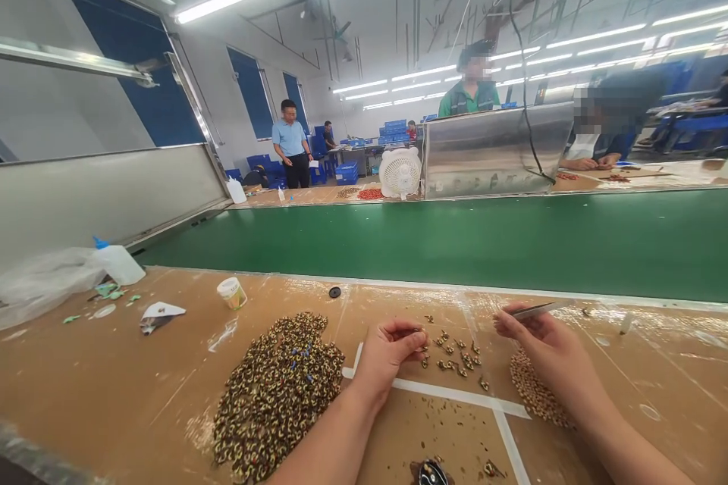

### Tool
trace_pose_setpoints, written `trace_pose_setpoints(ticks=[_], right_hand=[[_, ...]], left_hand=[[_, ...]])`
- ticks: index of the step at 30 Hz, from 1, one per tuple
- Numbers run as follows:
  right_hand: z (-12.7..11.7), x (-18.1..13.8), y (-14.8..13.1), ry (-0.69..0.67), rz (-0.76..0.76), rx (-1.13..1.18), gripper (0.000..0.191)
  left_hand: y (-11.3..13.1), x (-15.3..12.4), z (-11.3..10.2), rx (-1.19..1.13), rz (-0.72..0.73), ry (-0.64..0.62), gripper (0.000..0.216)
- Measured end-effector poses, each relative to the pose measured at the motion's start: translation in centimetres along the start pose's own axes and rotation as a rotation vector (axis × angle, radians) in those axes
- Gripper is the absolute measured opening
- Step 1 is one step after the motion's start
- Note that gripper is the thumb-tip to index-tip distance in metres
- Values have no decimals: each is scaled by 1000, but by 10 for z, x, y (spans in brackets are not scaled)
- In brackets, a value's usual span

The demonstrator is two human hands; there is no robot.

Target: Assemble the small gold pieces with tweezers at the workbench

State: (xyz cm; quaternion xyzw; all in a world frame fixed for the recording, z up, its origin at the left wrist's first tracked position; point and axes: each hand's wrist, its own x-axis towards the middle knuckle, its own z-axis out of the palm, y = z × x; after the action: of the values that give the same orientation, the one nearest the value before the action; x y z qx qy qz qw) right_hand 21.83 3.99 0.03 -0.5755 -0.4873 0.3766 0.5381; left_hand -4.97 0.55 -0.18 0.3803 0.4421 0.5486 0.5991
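Both hands work low over a brown table [142,386], at the lower center of the frame, amid piles of small metal-looking pieces. We judge the step in hand to be close work on single pieces, with the left hand [392,348] at the loose ones and the right hand [546,348] keeping a tool at the ready. The next move, in our reading, calls for a light, exact pinch and a careful turn of the tool, whose long end points toward the right of the frame. The left hand is curled, thumb tip drawn in close to the bent fingers; we cannot tell whether a piece sits between them. The right hand is closed in a pinch on a thin grey tool [538,310], thumb and fingers meeting at its left end. Between the hands lie scattered loose pieces [467,360], just above a strip of white tape [437,392]. A large pile of dark and gold pieces [278,394] spreads left of center, while a mound of tan pieces [531,390] lies partly hidden behind the right hand. Beyond the table, a green belt [364,242] crosses the frame.
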Motion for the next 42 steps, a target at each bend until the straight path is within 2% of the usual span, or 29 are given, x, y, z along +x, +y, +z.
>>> trace_pose_setpoints(ticks=[5,10,14,17,24,31,35,39,42], right_hand=[[-1,1,9,-13,-86,-179,57],[-5,1,14,-5,-189,-335,47],[-13,5,5,2,-211,-331,45],[-19,15,5,-1,-196,-294,46],[-29,21,8,-103,-184,-520,16],[-32,18,5,-178,-147,-660,9],[-33,17,4,-180,-133,-689,10],[-31,14,-2,-165,-129,-691,10],[-23,7,-10,-148,-133,-499,15]], left_hand=[[0,-3,6,-59,27,-63,54],[2,-5,9,-41,-51,-148,55],[4,-5,13,-19,-111,-187,55],[1,0,12,51,-41,-166,55],[0,2,9,51,75,-166,47],[0,-1,13,18,53,-169,28],[3,-4,17,-5,2,-155,12],[5,-4,16,17,-52,-140,9],[5,-5,14,81,-94,-167,10]])
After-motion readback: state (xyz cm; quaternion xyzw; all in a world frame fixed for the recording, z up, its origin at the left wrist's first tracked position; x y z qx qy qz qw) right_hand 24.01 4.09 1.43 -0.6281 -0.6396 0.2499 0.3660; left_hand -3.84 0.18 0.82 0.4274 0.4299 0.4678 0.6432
